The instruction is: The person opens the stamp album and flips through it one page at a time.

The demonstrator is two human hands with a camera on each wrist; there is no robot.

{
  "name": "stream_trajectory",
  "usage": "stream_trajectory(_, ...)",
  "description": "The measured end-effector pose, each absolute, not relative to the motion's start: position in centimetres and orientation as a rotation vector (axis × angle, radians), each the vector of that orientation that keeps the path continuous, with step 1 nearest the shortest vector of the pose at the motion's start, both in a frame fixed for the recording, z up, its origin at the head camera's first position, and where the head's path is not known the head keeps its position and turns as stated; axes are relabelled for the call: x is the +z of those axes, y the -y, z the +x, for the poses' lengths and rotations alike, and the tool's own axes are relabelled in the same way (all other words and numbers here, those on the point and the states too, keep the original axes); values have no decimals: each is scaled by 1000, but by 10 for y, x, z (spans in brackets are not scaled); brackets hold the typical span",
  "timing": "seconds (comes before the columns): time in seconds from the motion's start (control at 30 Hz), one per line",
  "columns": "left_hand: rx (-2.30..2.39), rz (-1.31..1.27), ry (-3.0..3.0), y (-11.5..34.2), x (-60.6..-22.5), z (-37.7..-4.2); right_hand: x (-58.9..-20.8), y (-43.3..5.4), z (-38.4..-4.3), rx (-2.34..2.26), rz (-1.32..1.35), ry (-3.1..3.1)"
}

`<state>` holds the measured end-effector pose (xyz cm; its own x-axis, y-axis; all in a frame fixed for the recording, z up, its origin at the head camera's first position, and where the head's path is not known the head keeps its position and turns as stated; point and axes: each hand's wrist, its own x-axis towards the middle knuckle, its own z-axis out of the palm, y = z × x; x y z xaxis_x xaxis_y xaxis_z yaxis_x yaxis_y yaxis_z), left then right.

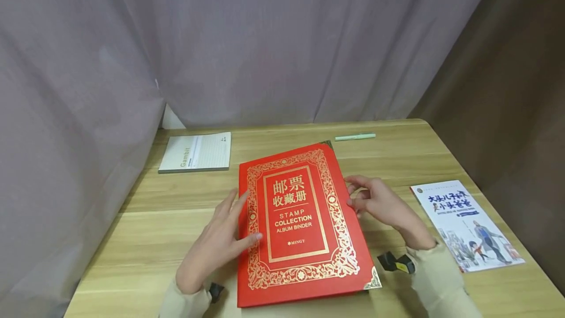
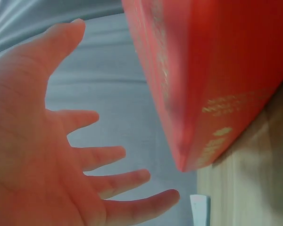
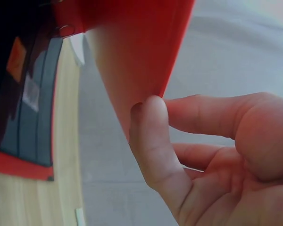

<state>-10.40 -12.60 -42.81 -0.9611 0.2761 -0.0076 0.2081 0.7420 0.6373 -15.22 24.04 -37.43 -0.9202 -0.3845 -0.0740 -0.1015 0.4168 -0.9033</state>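
Observation:
A red stamp collection album binder [image 1: 293, 254] with gold lettering and metal corners lies at the front middle of the table. In the head view my right hand [image 1: 381, 202] is at its right edge. The right wrist view shows thumb and fingers pinching the edge of the front cover [image 3: 137, 52], raised off black pages [image 3: 30, 108] with stamps and metal binder rings. Beside the spine [image 2: 231, 80], my left hand [image 1: 216, 239] is spread, its fingers straight and apart from the spine in the left wrist view.
A pale Gambit notebook [image 1: 198, 153] lies at the back left of the table, and a light green pen [image 1: 355, 137] at the back. An illustrated book [image 1: 470, 229] lies near the right edge. Grey curtains [image 1: 282, 43] hang behind the table.

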Motion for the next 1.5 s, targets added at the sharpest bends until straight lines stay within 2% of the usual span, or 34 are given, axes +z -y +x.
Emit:
stream_trajectory(0.2,1020,389,-2829,120,-418,-103,-359,-234,-151,-1539,-430,-2383)
stream_trajectory(0.67,1070,626,-2831,101,-390,-93,-332,-205,-144,-1684,-471,-2372)
stream_trajectory(1.17,1073,1098,-2913,89,-359,-80,-305,-169,-142,-1754,-559,-2291)
stream_trajectory(1.5,1000,1347,-2935,91,-339,-60,-294,-148,-139,-1772,-681,-2218)
